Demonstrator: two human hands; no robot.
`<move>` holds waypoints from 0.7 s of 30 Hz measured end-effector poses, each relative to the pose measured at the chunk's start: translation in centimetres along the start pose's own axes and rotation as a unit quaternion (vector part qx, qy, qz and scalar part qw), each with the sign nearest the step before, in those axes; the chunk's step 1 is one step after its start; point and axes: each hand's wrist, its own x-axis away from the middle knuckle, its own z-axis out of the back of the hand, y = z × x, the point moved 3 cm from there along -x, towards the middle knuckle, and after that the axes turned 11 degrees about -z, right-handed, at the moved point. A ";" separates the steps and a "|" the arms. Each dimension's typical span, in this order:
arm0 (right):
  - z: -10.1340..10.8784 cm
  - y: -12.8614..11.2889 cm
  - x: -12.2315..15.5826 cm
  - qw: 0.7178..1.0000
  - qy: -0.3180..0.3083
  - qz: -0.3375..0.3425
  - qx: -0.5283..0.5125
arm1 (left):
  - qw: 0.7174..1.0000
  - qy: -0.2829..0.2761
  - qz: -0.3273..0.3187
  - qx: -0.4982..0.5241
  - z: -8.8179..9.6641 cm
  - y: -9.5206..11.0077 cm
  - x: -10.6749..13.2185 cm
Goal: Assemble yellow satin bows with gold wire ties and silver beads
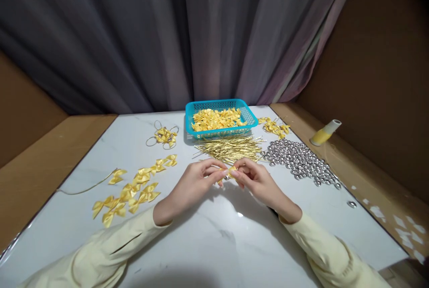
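Between the fingertips of both hands, over the middle of the table, is a small yellow ribbon bow [232,171]. My left hand [204,178] pinches its left side, and my right hand [256,180] pinches its right side. A shiny bit shows just under the bow, too small to make out. Right behind my fingers lies a heap of gold twist ties [229,147]. Several loose yellow bows [129,191] are spread left of my left hand. A pile of silver rings [298,158] lies to the right of my right hand.
A blue basket [188,120] filled with yellow bows stands at the back. Bows with elastic loops [166,136] lie back left, and more bows [276,128] right of the basket. A gold cord [89,187] crosses the left edge. A yellow-and-white tube [325,132] stands at right.
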 end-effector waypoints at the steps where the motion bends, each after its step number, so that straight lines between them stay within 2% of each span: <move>1: 0.1 0.0 -0.1 1.000 0.000 -0.002 0.000 | 1.000 0.001 0.007 0.001 0.0 0.0 0.0; 4: 0.4 0.2 -0.3 1.000 0.010 -0.015 0.002 | 1.000 0.022 0.007 -0.010 0.2 -0.6 -0.2; 7: 0.4 0.5 -0.5 0.998 0.009 -0.037 0.040 | 0.995 0.082 -0.033 -0.045 0.6 -1.8 -0.7; 11: -0.6 1.1 -0.3 0.989 -0.062 -0.076 0.106 | 0.987 0.148 -0.050 -0.046 1.0 -4.5 -1.6; 16: -1.0 1.2 0.1 0.972 -0.172 -0.113 0.115 | 0.987 0.156 -0.036 -0.022 1.1 -7.1 -2.2; 18: -0.3 1.0 0.1 0.965 -0.207 -0.139 0.082 | 0.988 0.151 -0.035 -0.013 1.1 -7.6 -2.3; 21: 1.0 0.6 0.1 0.961 -0.226 -0.152 0.037 | 0.988 0.149 -0.032 -0.004 1.1 -8.0 -2.4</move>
